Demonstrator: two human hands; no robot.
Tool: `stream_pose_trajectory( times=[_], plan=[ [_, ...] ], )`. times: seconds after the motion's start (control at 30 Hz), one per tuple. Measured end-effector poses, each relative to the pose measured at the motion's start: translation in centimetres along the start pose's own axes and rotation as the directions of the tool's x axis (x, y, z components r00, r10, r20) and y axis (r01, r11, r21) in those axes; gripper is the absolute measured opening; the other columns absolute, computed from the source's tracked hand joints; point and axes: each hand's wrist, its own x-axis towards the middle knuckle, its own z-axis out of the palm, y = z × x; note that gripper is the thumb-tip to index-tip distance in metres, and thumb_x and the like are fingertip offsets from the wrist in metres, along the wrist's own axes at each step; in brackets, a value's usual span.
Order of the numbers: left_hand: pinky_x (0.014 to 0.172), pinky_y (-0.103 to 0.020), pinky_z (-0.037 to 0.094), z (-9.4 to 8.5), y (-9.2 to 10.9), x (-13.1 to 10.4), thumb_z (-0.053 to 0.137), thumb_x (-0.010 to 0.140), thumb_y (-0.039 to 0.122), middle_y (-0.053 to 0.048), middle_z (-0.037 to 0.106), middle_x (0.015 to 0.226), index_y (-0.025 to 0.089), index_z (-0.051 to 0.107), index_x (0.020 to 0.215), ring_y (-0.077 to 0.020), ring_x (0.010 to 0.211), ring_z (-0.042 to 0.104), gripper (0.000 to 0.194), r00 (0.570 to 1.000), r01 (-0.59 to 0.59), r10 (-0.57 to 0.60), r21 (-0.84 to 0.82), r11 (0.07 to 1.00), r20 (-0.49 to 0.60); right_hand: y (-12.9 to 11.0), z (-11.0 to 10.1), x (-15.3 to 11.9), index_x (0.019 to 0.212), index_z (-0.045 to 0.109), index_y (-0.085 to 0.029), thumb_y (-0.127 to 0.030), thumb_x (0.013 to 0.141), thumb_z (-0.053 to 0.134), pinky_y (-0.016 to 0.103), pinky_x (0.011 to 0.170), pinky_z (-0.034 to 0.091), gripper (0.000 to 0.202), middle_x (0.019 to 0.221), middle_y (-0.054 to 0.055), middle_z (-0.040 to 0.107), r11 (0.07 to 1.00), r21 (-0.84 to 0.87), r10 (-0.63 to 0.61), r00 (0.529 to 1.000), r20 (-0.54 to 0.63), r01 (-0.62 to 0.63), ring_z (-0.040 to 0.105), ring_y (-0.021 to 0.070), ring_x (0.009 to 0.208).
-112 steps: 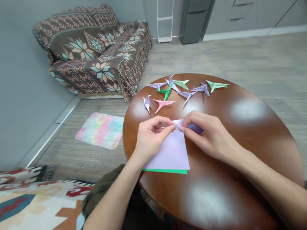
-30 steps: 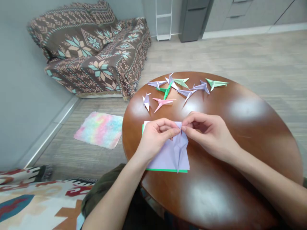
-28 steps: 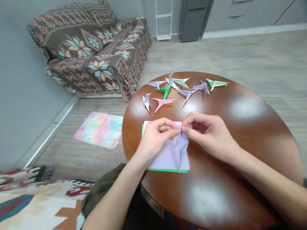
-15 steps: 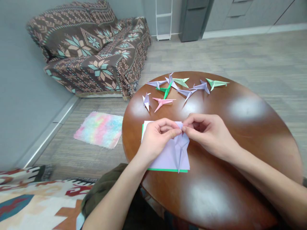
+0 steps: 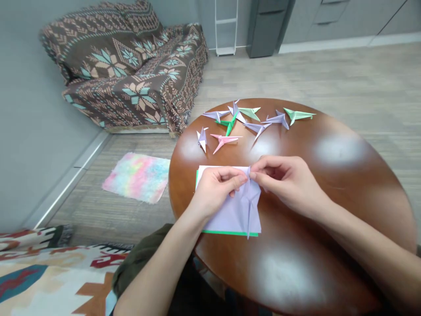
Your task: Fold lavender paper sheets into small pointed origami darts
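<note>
A partly folded purple origami crane [image 5: 251,201] is held over a stack of square paper [image 5: 226,218], purple on top with green and white edges showing. My left hand [image 5: 219,186] pinches the crane's upper end from the left. From the right, the thumb and forefinger of my right hand [image 5: 284,177] pinch the same narrow tip, close against the left fingertips. One long point of the crane hangs down toward the stack's near edge. The fingers partly hide the tip itself.
Several finished paper cranes in purple, green and pink, among them a pink crane [image 5: 225,140] and a light green crane [image 5: 297,115], lie across the far side of the round brown table [image 5: 329,237]. A covered sofa [image 5: 138,83] and a pastel rug [image 5: 138,177] are beyond to the left.
The crane has turned slightly, its lower point shifting a little to the right. My left fingers have curled slightly; both hands keep pinching the tip.
</note>
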Motion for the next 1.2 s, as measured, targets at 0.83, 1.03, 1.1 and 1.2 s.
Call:
stream_pose_trajectory(
  times=[0.83,1.03,1.1,1.2],
  plan=[
    [0.057,-0.023,0.037,-0.14,0.07,0.08,0.091,0.069,0.036,0.000,0.065,0.064,0.014,0.077,0.072,-0.0079,0.057,0.049,0.026,0.997,0.029,-0.027,-0.026,0.999,0.067,0.28,-0.03,-0.19,0.078,0.068,-0.016,-0.020,0.083,0.069,0.023,0.051,0.030,0.007,0.060,-0.004,0.056,0.997,0.049,0.056,0.997,0.045,-0.058,0.042,0.0093,0.055],
    [0.058,-0.021,0.040,0.07,0.29,0.01,0.092,0.066,0.034,0.001,0.065,0.067,0.013,0.074,0.074,-0.0072,0.057,0.051,0.030,0.995,0.046,-0.039,-0.068,0.997,0.092,-0.01,-0.02,0.01,0.077,0.069,-0.016,-0.017,0.083,0.067,0.024,0.052,0.032,0.006,0.059,-0.004,0.054,1.000,-0.005,0.002,1.000,0.026,-0.002,0.044,0.0095,0.055],
    [0.058,-0.021,0.041,0.24,0.34,-0.01,0.093,0.065,0.035,0.002,0.064,0.066,0.013,0.072,0.074,-0.0070,0.056,0.051,0.032,0.996,0.045,-0.040,-0.061,0.997,0.084,-0.02,-0.03,0.04,0.077,0.069,-0.016,-0.015,0.081,0.066,0.024,0.052,0.033,0.005,0.060,-0.004,0.055,0.999,-0.027,-0.018,1.000,0.020,0.019,0.045,0.0098,0.056],
    [0.059,-0.020,0.043,0.49,0.49,-0.02,0.091,0.067,0.034,0.003,0.063,0.066,0.013,0.069,0.074,-0.0066,0.057,0.051,0.031,0.998,0.012,-0.010,-0.027,1.000,0.069,0.13,-0.05,0.03,0.079,0.069,-0.016,-0.014,0.082,0.066,0.024,0.053,0.034,0.005,0.062,-0.003,0.056,0.997,-0.062,-0.051,0.998,0.023,0.052,0.048,0.0106,0.057]
  ],
)
